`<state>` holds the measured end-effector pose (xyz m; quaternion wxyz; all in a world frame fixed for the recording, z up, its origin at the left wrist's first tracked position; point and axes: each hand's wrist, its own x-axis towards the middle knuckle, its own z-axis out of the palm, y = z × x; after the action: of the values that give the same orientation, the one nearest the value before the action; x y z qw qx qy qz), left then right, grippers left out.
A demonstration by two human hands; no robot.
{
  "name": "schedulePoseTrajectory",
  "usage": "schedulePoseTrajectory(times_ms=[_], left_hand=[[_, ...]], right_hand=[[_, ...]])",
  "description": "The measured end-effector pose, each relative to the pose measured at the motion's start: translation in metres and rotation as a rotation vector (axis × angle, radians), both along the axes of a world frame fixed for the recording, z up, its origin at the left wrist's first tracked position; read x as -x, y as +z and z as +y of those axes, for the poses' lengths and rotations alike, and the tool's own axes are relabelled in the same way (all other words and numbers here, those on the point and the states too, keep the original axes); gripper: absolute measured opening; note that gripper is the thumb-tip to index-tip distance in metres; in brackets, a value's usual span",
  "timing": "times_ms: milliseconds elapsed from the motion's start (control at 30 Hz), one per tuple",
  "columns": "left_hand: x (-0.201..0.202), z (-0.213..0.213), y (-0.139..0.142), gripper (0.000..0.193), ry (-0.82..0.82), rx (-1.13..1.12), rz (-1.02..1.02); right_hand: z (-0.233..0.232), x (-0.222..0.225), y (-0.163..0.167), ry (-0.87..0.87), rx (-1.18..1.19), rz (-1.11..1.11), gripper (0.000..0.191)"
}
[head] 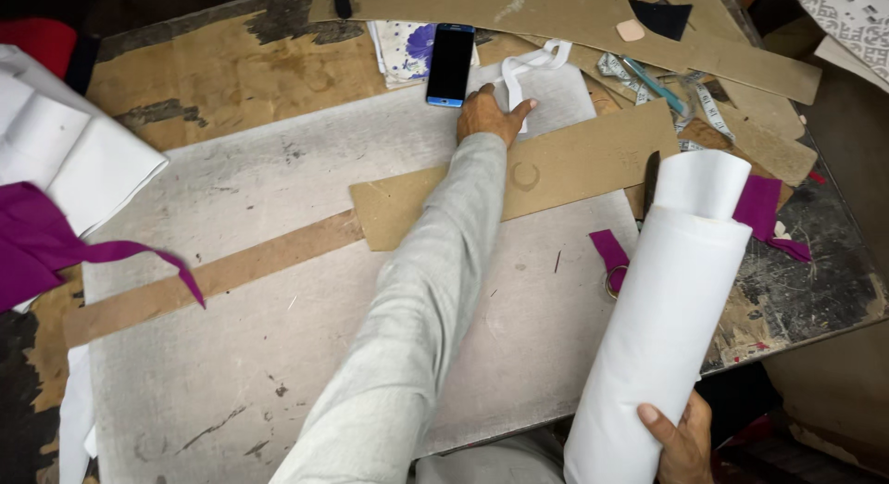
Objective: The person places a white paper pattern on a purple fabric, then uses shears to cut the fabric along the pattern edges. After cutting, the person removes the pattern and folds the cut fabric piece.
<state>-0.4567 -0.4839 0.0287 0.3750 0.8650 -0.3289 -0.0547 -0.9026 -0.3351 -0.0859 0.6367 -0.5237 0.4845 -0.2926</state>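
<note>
Worn and paint-scuffed, the worktop carries a large grey board, long brown cardboard strips, purple fabric scraps and a dark smartphone lying flat near the far edge. The left hand is stretched far across the board, palm down and fingers spread loosely, resting on a strip of white fabric just beside the phone; it presses or pinches the strip rather than closing fully around it. The right hand, at the near edge, is wrapped around the lower end of a roll of white fabric, which stands tilted against the worktop's side. The step in hand looks like gathering the white strip; drawing it back would call for a firmer pinch and keeping clear of the phone, while the roll is held steady.
</note>
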Motion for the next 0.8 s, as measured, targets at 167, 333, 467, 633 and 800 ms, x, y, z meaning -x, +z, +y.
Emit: schedulePoseTrajectory(times_ms=[167,333,467,633,800], left_hand=[[0.002,-0.023,-0.016,0.017,-0.074,0.058,-0.046],[0.011,0.048,-0.035,0.011,-0.403,0.183,0.304],[0.003,0.2,-0.039,0.012,-0.535,0.164,0.344],[-0.014,0.39,-0.032,0.017,-0.238,-0.064,0.659],[-0.02,0.517,-0.03,0.022,0.016,-0.175,0.711]], right_hand=[[-0.003,0.023,-0.008,-0.088,0.013,0.049,0.078],[-0.009,0.028,-0.007,-0.096,0.04,-0.057,0.073],[-0.012,0.015,0.005,-0.009,0.101,-0.018,0.07],[-0.006,-0.042,0.037,0.164,0.261,0.093,0.066],[0.023,-0.138,0.08,0.549,0.479,0.008,0.067]])
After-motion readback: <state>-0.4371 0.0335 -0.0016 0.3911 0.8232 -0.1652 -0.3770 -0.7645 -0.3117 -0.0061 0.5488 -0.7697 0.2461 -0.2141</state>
